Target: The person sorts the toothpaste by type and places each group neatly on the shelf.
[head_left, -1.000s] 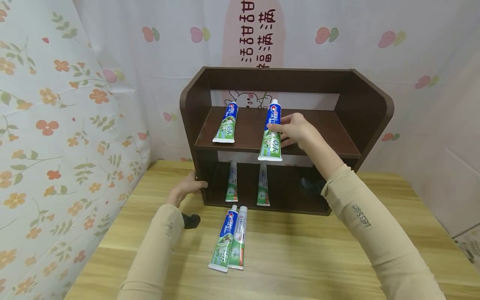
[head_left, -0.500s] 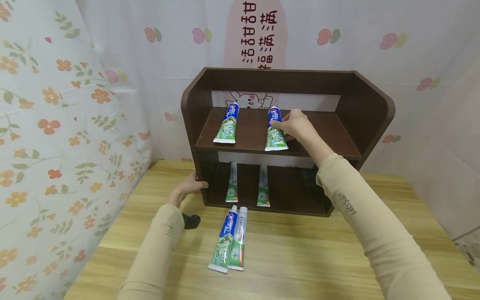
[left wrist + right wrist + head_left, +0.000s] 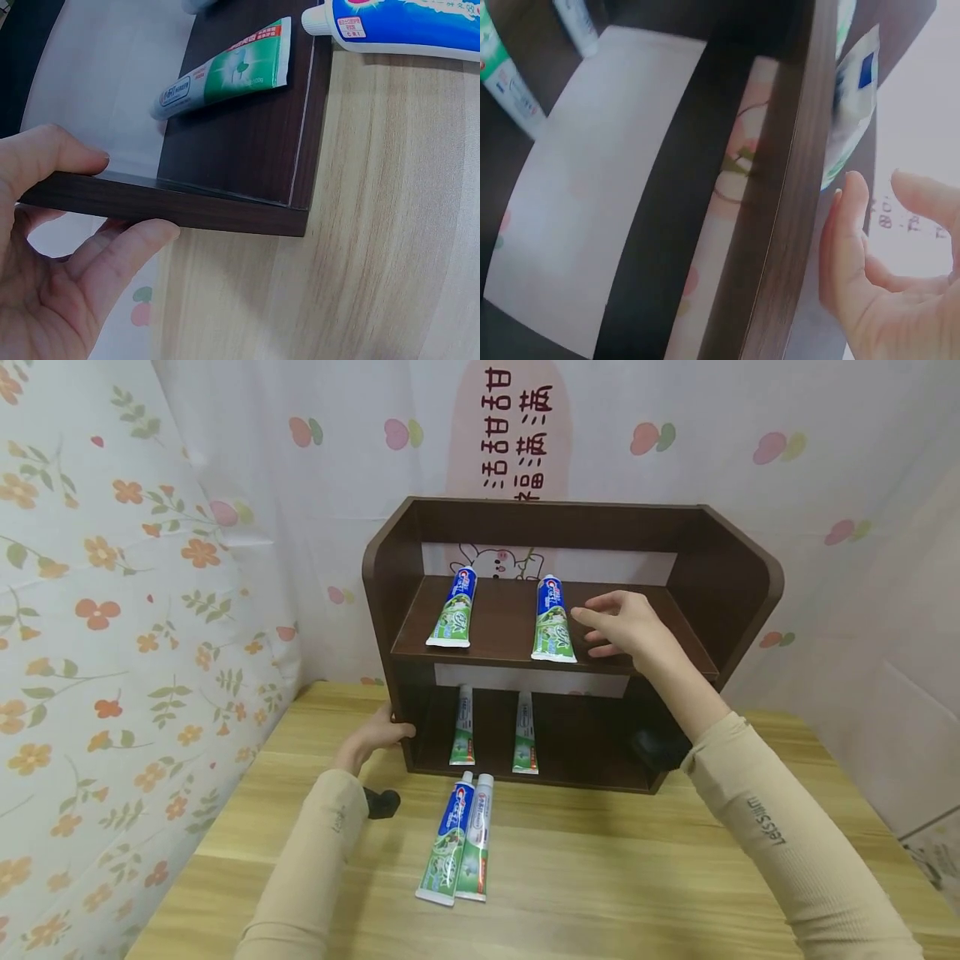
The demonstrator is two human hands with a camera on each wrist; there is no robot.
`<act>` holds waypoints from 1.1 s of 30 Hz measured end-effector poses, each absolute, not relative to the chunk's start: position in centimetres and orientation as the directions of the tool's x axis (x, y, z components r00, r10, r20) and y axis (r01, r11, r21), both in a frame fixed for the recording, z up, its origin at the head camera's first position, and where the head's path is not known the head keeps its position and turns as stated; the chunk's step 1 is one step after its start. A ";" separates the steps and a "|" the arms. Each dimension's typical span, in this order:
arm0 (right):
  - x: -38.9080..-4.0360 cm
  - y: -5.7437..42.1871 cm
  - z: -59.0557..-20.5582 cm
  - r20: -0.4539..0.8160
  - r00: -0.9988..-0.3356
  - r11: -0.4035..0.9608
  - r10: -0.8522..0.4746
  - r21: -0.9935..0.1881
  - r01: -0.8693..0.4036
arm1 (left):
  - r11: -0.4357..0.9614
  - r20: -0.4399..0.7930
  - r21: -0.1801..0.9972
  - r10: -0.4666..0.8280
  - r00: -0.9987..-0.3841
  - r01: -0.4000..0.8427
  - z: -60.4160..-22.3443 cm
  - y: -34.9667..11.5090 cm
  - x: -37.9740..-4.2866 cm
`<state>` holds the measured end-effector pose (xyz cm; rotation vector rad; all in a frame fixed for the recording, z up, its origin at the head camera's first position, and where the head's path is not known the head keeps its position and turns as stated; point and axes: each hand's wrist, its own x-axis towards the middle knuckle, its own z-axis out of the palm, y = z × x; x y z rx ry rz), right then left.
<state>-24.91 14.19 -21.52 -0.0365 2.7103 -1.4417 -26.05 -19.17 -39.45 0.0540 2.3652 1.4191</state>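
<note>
My left hand (image 3: 67,247) grips the left side panel (image 3: 172,206) of a dark brown two-tier shelf, thumb on one face and fingers on the other. Over the upper board my right hand (image 3: 622,625) hovers with nothing in it, fingers loosely bent. Just left of its fingertips lies a blue and green toothpaste tube (image 3: 553,622), cap to the back, its crimped end at the board's front edge. A matching toothpaste tube (image 3: 454,610) lies farther left on that board. Below, two silver and green toothpaste tubes, one left (image 3: 463,727) and one right (image 3: 525,735), lie on the lower board.
On the wooden table (image 3: 600,868) before the shelf, a blue and green toothpaste tube (image 3: 448,843) lies partly over a silver and green one (image 3: 478,839). A patterned curtain (image 3: 315,477) hangs behind and along the left.
My right hand has lowered the blue and green tube onto the upper board, let go and drawn off to the right. The left hand keeps its hold on the side panel.
</note>
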 end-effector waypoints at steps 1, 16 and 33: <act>-24.5 14.4 -21.6 -0.043 -0.997 0.552 -0.060 -0.834 0.002 | 0.491 -0.301 0.856 0.224 -0.927 -0.159 -39.4 -19.1 -26.0; -19.1 15.3 -25.3 0.065 -0.987 0.449 -0.147 -0.885 -0.125 | 0.478 -0.327 0.857 0.211 -0.921 -0.194 -39.3 -18.9 -25.9; -17.8 11.9 -35.2 -0.086 -0.969 0.417 -0.234 -0.909 -0.020 | 0.476 -0.309 0.862 0.221 -0.925 -0.174 -39.2 -19.0 -25.9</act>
